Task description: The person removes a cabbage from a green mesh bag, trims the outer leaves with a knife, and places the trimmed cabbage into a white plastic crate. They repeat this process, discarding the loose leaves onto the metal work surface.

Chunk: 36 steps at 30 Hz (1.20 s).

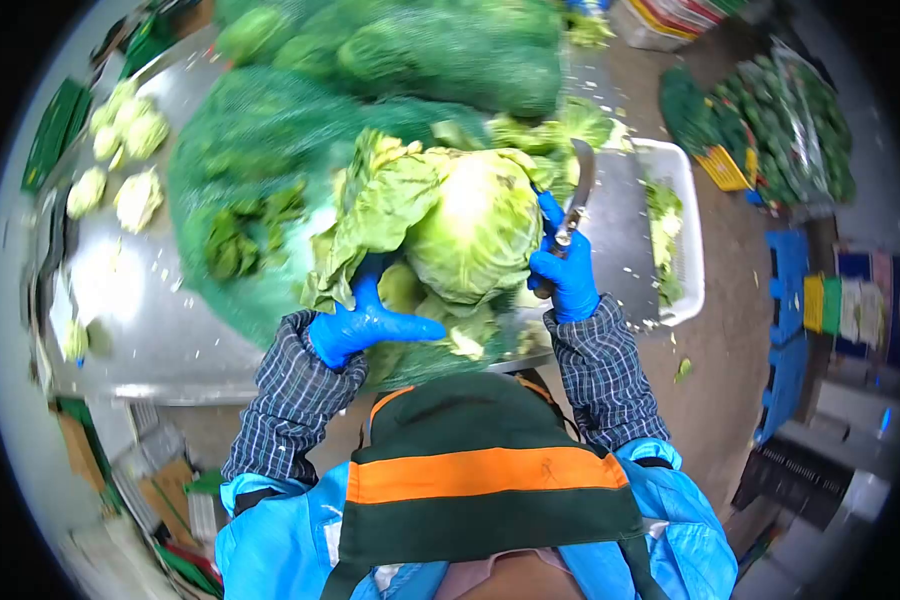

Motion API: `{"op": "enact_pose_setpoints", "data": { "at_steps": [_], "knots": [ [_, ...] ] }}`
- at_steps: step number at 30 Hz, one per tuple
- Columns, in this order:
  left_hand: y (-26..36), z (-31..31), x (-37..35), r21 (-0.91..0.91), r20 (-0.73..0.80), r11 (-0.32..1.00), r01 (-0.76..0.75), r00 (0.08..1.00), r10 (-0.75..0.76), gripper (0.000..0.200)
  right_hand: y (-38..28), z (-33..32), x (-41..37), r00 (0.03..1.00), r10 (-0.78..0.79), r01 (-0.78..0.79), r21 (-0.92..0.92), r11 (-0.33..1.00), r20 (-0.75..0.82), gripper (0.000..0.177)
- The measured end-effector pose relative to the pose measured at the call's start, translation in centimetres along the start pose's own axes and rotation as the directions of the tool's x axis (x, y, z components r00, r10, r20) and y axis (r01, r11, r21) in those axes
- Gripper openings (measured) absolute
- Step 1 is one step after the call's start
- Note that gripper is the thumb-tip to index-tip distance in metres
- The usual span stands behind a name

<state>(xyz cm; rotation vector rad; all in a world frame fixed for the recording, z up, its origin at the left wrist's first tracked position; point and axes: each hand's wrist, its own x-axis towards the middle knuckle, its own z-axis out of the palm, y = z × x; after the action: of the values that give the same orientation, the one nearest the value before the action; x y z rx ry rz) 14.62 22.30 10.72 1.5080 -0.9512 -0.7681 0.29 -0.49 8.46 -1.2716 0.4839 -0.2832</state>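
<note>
A large green cabbage (480, 225) is in front of me, a broad outer leaf (390, 205) folded away from its left side. My left hand (365, 322), in a blue glove, is below that leaf. Its thumb stretches out to the right, apart from the fingers, which are partly hidden behind the leaf. My right hand (570, 275), also gloved in blue, is closed around the handle of a knife with a curved blade (583, 170) pointing up and away. Fingers of this hand also touch the cabbage's right side.
Green net sacks (420, 60) of cabbages lie across the metal table (140, 340). Several trimmed pale heads (138, 200) sit at the left. A white basket (692, 250) with leaf scraps stands on the right. Farther right are blue pallets (788, 285) and a yellow crate (722, 168).
</note>
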Motion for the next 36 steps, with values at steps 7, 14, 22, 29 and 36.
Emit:
{"op": "enact_pose_setpoints", "data": {
  "at_steps": [7, 14, 22, 29, 36],
  "knots": [
    [-0.6, 16.9, 14.7, -0.071, 0.017, 0.997, -0.032, 0.999, 0.033, 0.125, 5.1, -15.1, -5.9, 0.91, -0.176, 0.123, -0.162, 0.979, -0.375, 0.065],
    [-9.9, 27.7, 21.5, 0.579, 0.075, 0.811, -0.083, 0.996, 0.048, 0.141, 10.0, -27.3, -8.2, 0.905, 0.086, -0.243, -0.341, 0.908, -0.418, 0.035],
    [-10.6, 27.5, 24.0, 0.411, 0.074, 0.912, 0.002, 0.997, -0.036, 0.15, 6.8, -29.1, -9.3, 0.953, -0.143, -0.078, -0.668, 0.74, -0.269, 0.037],
    [-10.2, 27.9, 23.5, 0.459, 0.074, 0.888, 0.007, 0.996, -0.046, 0.149, 6.0, -27.1, -7.9, 0.966, -0.129, -0.114, -0.818, 0.564, -0.223, 0.035],
    [-9.1, 28.7, 22.3, 0.636, 0.03, 0.767, 0.087, 0.99, -0.137, 0.144, 6.6, -27.3, -4.9, 0.987, -0.054, -0.109, -0.874, 0.474, -0.153, 0.027]
  ]
}}
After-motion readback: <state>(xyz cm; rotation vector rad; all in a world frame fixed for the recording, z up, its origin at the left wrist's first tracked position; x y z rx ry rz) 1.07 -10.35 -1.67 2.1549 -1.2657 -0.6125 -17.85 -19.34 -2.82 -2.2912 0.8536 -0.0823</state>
